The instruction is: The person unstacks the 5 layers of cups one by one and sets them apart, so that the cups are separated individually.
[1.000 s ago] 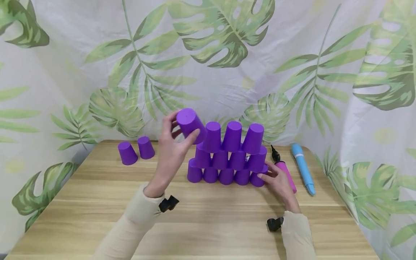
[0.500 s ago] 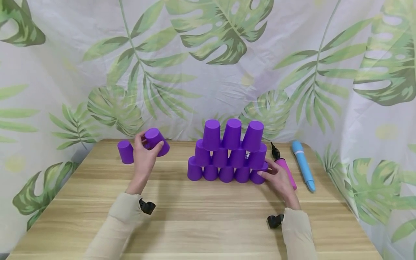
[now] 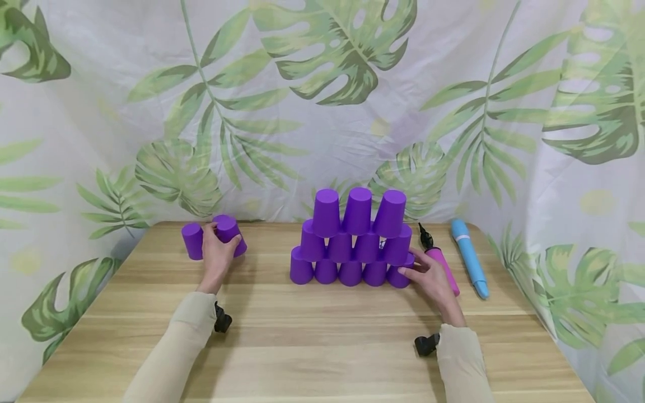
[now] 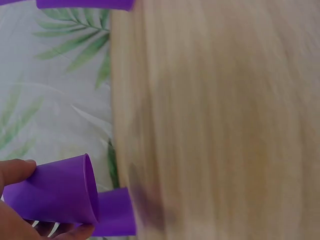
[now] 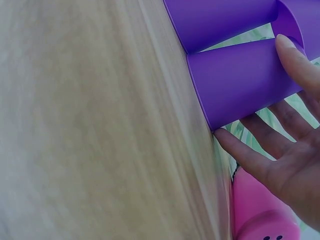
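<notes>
Left hand (image 3: 218,254) has its fingers and thumb curled round a purple cup (image 4: 55,192), mouth down and a little tilted, at the left of the table (image 3: 322,358) near its far edge; whether the rim touches the wood, cannot tell; left cup (image 3: 192,240) stands mouth down just beside that hand, on its outer side; left wrist view shows a purple cup partly hidden behind the gripped one, cannot tell which; right hand (image 3: 434,280) is spread, fingers nearly straight, thumb resting on the corner cup (image 5: 240,85), other fingers along its outer side and partly hidden behind it; that cup ends the bottom row of the pyramid (image 3: 341,247), right of centre, well apart from the left hand; pyramid rows run five, four, three from the bottom, all purple, all mouth down; pink pump (image 3: 442,271) with a black tip lies just beyond the right hand, blue tube (image 3: 471,258) to the right of it; leaf-print cloth (image 3: 322,129) hangs behind; both sleeves (image 3: 173,347) cream, black camera (image 3: 427,345) at each wrist.
</notes>
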`<state>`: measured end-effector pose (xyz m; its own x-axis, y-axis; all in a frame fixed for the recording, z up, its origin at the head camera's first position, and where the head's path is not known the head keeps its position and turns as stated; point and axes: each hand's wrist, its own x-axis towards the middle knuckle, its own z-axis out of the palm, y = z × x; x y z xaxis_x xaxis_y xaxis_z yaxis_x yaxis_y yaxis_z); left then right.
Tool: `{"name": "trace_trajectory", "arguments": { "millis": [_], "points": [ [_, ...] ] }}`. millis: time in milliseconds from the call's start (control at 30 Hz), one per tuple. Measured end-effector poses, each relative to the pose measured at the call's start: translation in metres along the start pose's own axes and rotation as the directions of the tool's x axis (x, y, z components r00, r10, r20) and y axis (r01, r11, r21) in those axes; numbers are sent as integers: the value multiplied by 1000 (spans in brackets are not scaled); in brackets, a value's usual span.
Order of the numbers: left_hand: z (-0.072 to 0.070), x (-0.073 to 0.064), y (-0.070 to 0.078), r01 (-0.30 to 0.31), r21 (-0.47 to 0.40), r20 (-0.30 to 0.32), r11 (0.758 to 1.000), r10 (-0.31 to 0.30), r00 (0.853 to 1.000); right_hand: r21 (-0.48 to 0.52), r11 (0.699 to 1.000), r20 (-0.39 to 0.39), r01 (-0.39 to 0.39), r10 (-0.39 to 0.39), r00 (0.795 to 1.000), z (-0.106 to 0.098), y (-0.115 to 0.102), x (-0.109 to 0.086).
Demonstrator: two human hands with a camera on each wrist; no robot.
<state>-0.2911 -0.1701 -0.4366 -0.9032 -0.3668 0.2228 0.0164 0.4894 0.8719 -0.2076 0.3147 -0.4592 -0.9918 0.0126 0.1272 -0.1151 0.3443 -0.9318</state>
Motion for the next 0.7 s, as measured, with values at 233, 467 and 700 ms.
{"name": "trace_trajectory", "arguments": {
  "millis": [233, 467, 700],
  "points": [
    [3, 7, -21, -15, 18, -26, 1000, 16, 1000, 18, 1000, 13, 2, -2, 1000, 0, 0, -1],
    [5, 12, -31, 2, 41, -23, 999, -1, 1000, -4, 1000, 7, -11, 11, 1000, -1, 4, 0],
    [3, 15, -34, 41, 62, -11, 997, -40, 999, 10, 1000, 1, 0, 0, 1000, 0, 4, 1]
  ]
}}
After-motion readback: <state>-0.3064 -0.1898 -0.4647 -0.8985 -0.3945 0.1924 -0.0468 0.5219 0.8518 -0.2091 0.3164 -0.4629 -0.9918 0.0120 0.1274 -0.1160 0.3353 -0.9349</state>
